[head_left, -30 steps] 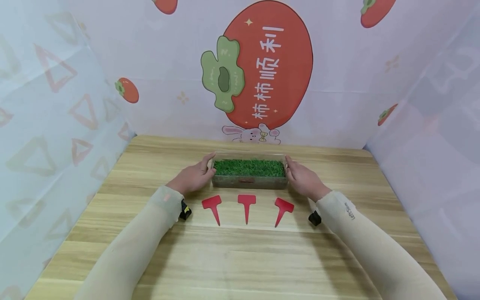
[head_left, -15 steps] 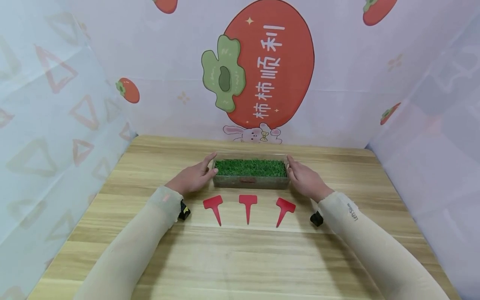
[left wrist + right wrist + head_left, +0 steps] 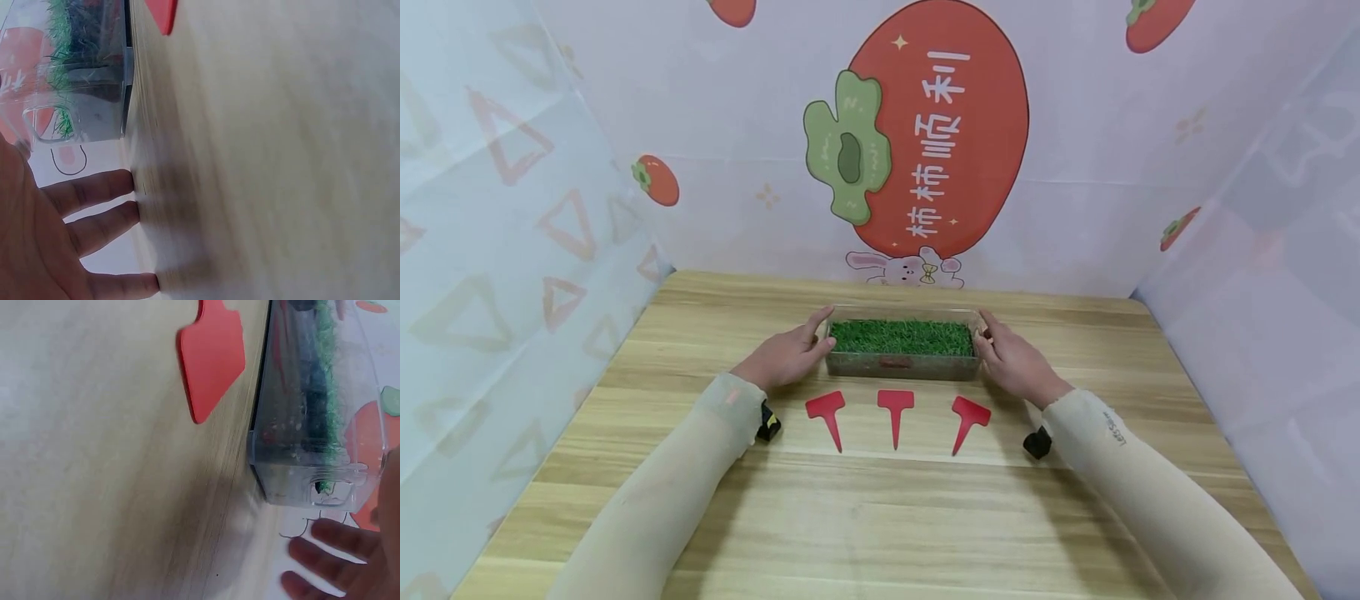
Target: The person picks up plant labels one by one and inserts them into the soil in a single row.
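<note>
Clear plastic box (image 3: 857, 365) with artificial turf (image 3: 901, 337) sits on wood-grain table (image 3: 880, 517), toward twelve o'clock. Risk: drag toward six o'clock could shove three red T-shaped plant labels (image 3: 896, 402) lying near; uneven push from one hand could skew box. Left hand (image 3: 784, 355) at box's nine o'clock end, fingers spread, thumb and index finger touching end. Right hand (image 3: 1017, 360) at three o'clock, also spread, thumb and index finger at end, contact unclear.
</note>
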Demonstrator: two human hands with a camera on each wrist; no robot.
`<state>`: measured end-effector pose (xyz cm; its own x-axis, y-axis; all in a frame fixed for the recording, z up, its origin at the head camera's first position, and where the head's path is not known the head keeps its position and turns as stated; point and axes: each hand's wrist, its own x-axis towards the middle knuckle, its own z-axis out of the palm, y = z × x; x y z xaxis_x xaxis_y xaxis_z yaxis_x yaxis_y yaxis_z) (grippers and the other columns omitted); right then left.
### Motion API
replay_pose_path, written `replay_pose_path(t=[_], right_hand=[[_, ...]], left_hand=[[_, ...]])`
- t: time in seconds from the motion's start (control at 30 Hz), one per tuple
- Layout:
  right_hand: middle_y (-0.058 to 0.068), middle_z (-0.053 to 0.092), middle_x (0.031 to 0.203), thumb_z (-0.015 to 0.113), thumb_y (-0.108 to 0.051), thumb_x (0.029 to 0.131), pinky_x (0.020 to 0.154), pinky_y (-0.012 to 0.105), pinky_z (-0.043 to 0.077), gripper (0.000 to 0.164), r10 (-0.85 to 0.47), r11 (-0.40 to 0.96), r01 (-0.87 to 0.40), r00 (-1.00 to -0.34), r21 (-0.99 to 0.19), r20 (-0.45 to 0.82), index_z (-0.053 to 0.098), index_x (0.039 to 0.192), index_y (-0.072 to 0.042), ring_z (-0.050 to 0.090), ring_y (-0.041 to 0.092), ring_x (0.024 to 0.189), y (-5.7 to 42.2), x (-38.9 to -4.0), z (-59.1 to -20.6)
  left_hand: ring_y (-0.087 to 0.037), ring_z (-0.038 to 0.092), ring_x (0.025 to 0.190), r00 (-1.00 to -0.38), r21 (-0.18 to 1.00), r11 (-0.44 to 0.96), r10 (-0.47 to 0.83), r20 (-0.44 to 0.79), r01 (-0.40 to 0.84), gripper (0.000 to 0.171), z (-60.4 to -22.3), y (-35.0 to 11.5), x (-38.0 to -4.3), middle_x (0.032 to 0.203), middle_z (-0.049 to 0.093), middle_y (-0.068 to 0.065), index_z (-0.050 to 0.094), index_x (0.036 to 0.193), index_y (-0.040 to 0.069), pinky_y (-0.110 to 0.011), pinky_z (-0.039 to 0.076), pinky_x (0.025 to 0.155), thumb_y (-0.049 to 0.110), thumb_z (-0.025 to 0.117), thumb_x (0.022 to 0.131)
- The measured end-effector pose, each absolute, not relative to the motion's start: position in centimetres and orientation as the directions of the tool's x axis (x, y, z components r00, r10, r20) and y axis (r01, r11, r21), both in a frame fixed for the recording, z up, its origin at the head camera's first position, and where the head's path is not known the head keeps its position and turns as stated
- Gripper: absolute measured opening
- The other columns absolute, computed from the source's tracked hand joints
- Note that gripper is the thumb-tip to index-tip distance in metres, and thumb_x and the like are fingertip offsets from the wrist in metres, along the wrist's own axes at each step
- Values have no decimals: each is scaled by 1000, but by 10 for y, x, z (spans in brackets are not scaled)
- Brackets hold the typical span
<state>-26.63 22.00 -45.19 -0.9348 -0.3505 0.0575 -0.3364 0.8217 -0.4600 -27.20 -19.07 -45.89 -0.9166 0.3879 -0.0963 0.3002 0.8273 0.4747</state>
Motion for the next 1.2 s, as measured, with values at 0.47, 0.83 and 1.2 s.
replay_pose_path(t=[0.47,0.83,1.2], right_hand=[[4,64,97,58,-23,100,80,42,54,20,-365,811,-446,-891,-378,269,71,99,-9,61,22,89,216,-232,-431],[4,67,105,67,-36,94,84,43,56,32,-493,827,-491,-867,-272,69,71,111,-9,64,20,93,204,-206,-443],[2,60,106,74,-47,88,71,29,48,46,-510,838,-499,-860,-221,11,69,115,-10,53,14,84,198,-197,-461]], left_hand=[[-36,53,133,-921,476,828,380,-89,296,69,-459,-189,-274,149,50,-17,2,162,36,-59,39,109,58,33,105],[-39,52,133,-916,487,822,388,-100,295,70,-463,-192,-275,148,52,-19,2,162,35,-59,38,111,59,33,104],[-37,51,135,-918,500,817,383,-100,287,70,-464,-191,-274,148,51,-18,1,162,36,-59,37,111,58,34,104]])
